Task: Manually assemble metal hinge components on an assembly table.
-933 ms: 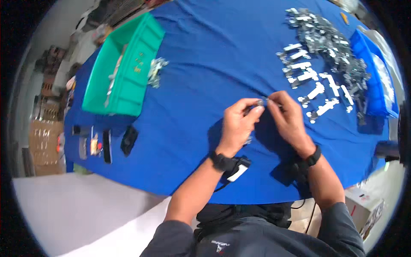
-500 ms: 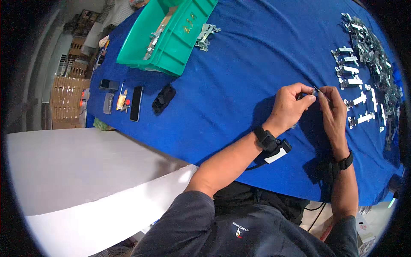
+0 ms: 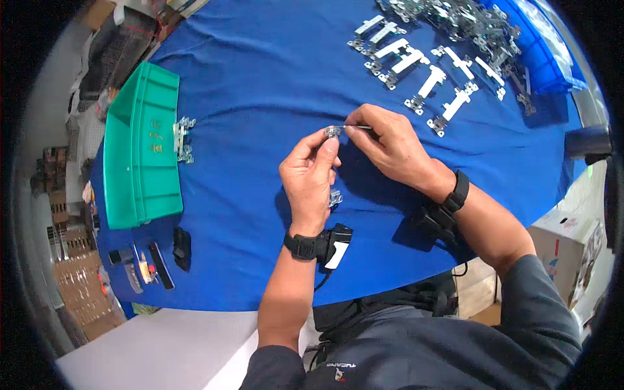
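My left hand grips a silvery metal bracket between thumb and fingers. One end of the bracket sticks out above the thumb, and its other end shows below the palm. From the right, my right hand pinches a thin, rod-like tool close to the bracket's upper end. Whether the tool's tip touches the metal is too small to tell. Both hands are just above the blue cloth.
Several metal parts with white strips lie in rows at upper right, before a heap of similar parts and a blue crate. A green bin stands left, metal brackets beside it. A phone and a black pouch lie near-left.
The whole view has swung round, so the bin, the rows of parts and my arms sit elsewhere in the picture. Both hands stay together at the bracket, and the thin tool shows more plainly.
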`<state>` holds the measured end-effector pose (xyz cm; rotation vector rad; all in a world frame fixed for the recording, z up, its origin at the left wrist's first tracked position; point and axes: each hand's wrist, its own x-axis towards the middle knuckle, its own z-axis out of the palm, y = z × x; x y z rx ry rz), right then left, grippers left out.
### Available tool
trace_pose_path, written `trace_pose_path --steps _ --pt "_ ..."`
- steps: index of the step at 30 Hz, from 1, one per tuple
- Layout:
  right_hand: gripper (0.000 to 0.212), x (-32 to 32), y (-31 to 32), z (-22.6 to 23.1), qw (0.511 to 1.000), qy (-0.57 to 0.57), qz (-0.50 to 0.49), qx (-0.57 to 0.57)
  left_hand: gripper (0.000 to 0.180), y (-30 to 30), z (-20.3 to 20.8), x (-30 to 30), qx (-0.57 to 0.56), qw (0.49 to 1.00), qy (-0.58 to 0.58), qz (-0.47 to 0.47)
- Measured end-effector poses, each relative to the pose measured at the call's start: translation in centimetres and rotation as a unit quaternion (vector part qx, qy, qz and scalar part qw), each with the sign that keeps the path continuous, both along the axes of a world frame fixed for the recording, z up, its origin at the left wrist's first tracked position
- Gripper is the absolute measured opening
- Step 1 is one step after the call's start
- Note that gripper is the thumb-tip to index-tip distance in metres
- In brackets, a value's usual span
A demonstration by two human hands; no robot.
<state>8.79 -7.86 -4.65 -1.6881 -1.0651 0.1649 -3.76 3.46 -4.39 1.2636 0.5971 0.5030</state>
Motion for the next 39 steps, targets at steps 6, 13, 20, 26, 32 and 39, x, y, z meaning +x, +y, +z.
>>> trace_pose_path --steps 6,13,20,26,32,39 --pt "0.013 -0.4 0.9 -0.5 1.0 0.012 0.0 -0.009 0.021 0.7 0.1 -0.1 0.06 0.998 0.03 0.008" --pt "0.022 0.2 0.5 -1.4 0.996 0.083 -0.017 -0.018 0.018 1.2 -1.4 0.8 0.039 0.998 -0.043 0.003" --pt "0.024 0.7 -0.3 -2.0 0.986 0.164 0.002 -0.022 0.017 0.7 -1.9 0.9 0.096 0.993 -0.057 0.036" --pt "0.025 1.1 -0.6 -1.7 0.987 0.153 -0.005 -0.047 0.014 0.1 -2.5 1.8 0.234 0.962 -0.098 0.101" --pt "0.024 0.6 -0.1 -0.5 0.984 0.161 -0.024 -0.069 0.01 0.2 -3.0 2.0 0.383 0.919 -0.037 0.083" --pt "0.023 0.9 -0.2 -1.5 0.993 0.094 -0.023 -0.074 0.016 1.6 -2.3 0.8 0.415 0.902 -0.018 0.115"
